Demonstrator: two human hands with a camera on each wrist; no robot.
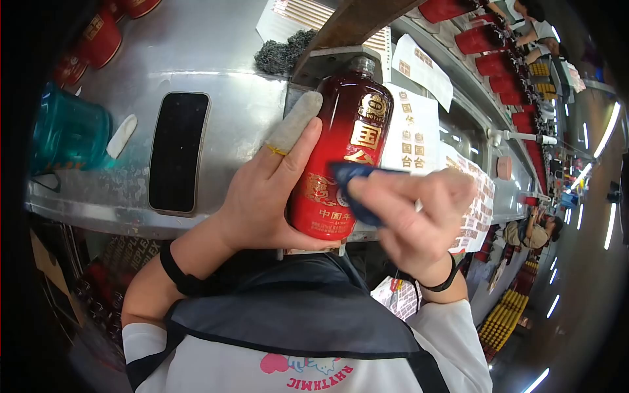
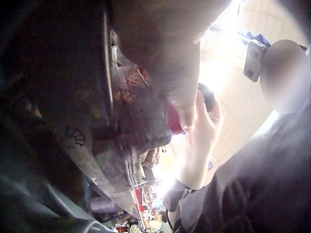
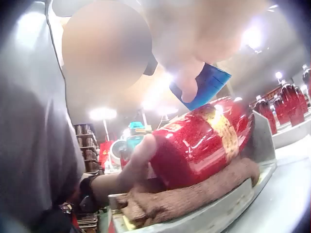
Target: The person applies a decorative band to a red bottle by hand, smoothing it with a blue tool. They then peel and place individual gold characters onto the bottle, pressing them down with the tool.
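A glossy red bottle (image 1: pixel 341 118) with gold characters and a dark, capped neck lies on its side; in the right wrist view the bottle (image 3: pixel 194 150) rests on a brown cloth roll (image 3: pixel 194 194) in a metal holder (image 3: pixel 267 136). My left hand (image 1: pixel 262 177) grips the bottle's base and side, a pale cover on one finger with a yellow band. My right hand (image 1: pixel 419 216) pinches a dark blue flat piece (image 1: pixel 357 187) against the lower front of the bottle. In the right wrist view this piece (image 3: pixel 206 87) looks bright blue, its edge at the bottle's upper surface.
A phone (image 1: pixel 179 152) lies on the metal table (image 1: pixel 229 39), left of the bottle. Farther left stands a teal jug (image 1: pixel 72 134). Dark steel wool (image 1: pixel 285 52) sits near the holder. Sticker sheets (image 1: pixel 413 131) lie right of the bottle. Several red bottles (image 3: pixel 291 104) stand behind.
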